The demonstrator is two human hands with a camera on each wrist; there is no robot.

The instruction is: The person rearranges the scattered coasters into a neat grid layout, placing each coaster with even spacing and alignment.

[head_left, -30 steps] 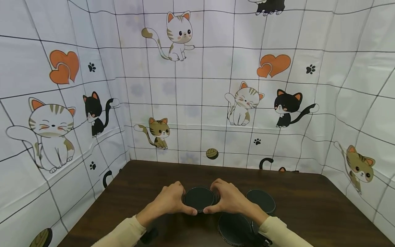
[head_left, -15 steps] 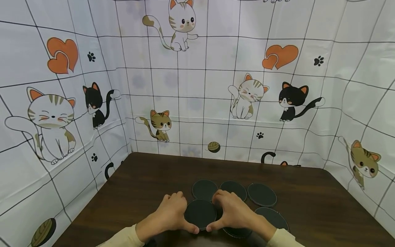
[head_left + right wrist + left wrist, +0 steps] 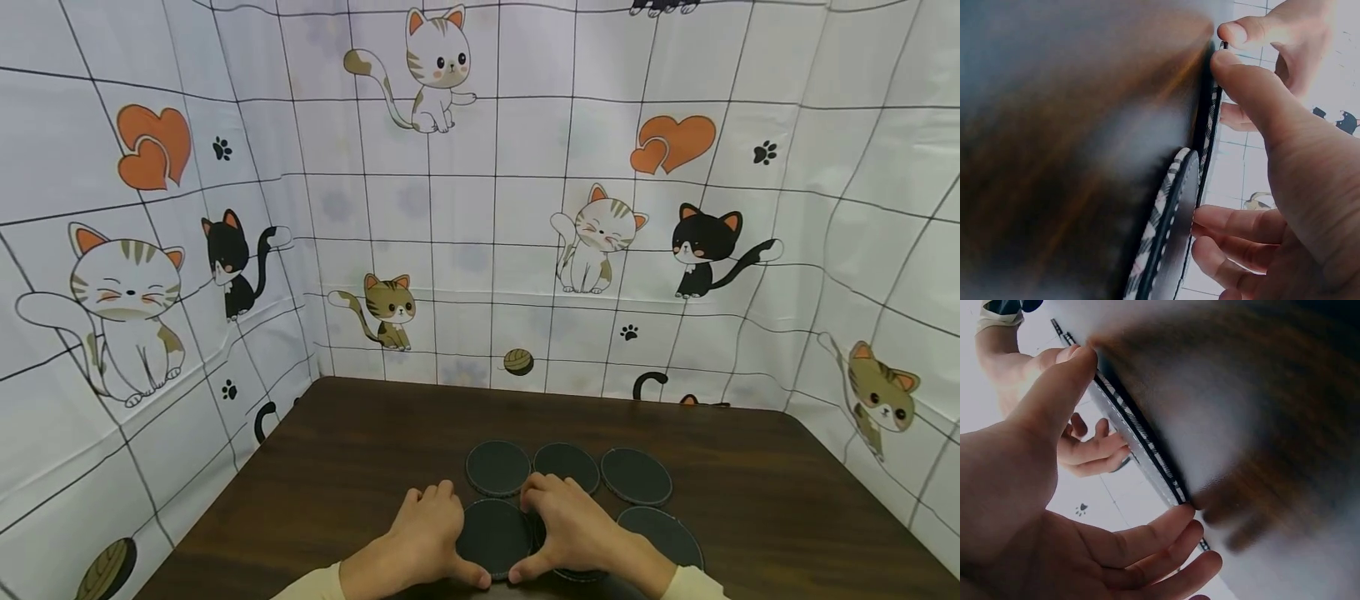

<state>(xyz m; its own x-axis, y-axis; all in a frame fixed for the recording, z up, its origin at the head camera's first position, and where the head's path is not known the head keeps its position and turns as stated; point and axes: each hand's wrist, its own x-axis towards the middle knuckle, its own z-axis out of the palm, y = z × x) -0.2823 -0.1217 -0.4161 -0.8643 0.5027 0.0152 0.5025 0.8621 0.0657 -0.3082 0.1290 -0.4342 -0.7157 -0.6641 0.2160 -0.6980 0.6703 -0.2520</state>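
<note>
Both hands hold one dark round coaster (image 3: 494,540) between them, flat and low over the table, in the front row. My left hand (image 3: 427,537) curves round its left rim, thumb at the near edge. My right hand (image 3: 573,521) curves round the right side, its thumb almost meeting the left one. In the left wrist view, the coaster's edge (image 3: 1141,434) shows a black-and-white checked band between thumb and fingers. A second coaster (image 3: 1166,231) lies beside the held one in the right wrist view; in the head view the right hand mostly covers it.
Behind the hands lie a left coaster (image 3: 498,468), a middle coaster (image 3: 566,467) and a right coaster (image 3: 636,477) in a row. Another coaster (image 3: 662,535) lies right of the right hand. A cat-print cloth (image 3: 457,208) hangs round the dark wooden table (image 3: 375,442).
Both hands have brought the held coaster down and nearer to me, uncovering the left and middle coasters of the back row. The head view has also tilted slightly.
</note>
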